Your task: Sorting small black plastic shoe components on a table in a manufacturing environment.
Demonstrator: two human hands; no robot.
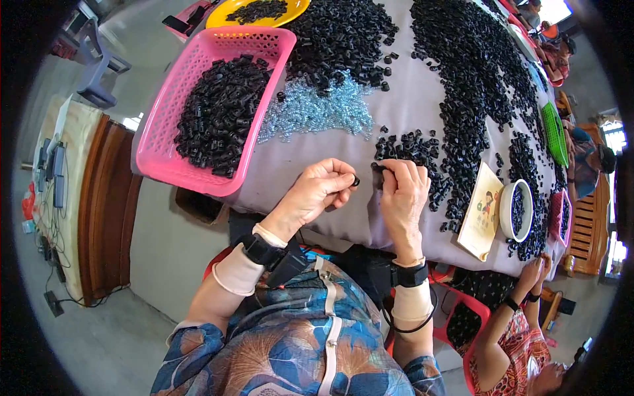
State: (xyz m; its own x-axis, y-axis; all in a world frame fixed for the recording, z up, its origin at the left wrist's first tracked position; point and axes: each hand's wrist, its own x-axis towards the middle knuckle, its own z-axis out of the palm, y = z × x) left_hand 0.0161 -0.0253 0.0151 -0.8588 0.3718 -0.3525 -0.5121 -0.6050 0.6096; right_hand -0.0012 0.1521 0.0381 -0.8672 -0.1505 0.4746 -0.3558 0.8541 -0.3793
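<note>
Over the table's near edge, my left hand (320, 189) pinches a small black plastic part (356, 181) between thumb and forefinger. My right hand (404, 187) is a short way to the right, its fingers closed together on another small black part (378, 167) that is mostly covered by the fingertips. The two hands do not touch. Just beyond them lies a heap of small clear bluish pieces (320, 109). A small pile of black parts (413, 148) spreads on the cloth beside my right hand.
A pink basket (281, 72) of black parts stands at left, with a yellow dish (297, 9) behind. Larger black heaps (462, 86) cover the far right. A booklet (481, 211) and white bowl (507, 208) sit at right, near a co-worker's hands (536, 269).
</note>
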